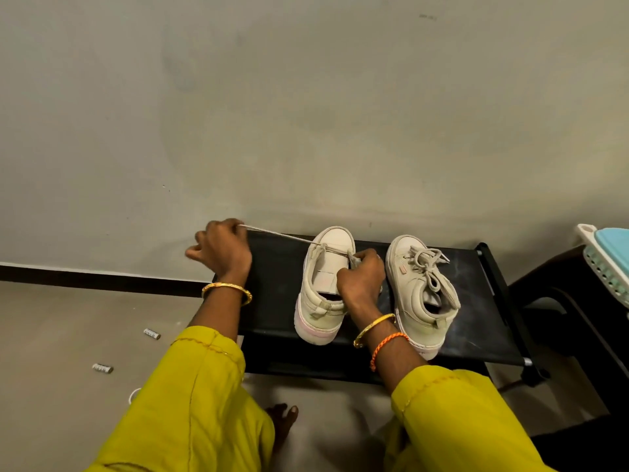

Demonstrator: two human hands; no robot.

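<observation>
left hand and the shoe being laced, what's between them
Head view: a taut shoelace runs from the left hand to the shoe near its toe, over bare black rack.

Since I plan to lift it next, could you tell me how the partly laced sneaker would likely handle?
The partly laced sneaker probably feels light yet keeps its shape: its thick sole looks firm. Its upper may flop open, as only the toe end is laced. The shoelace, taut from the left hand, would likely go limp once released.
</observation>
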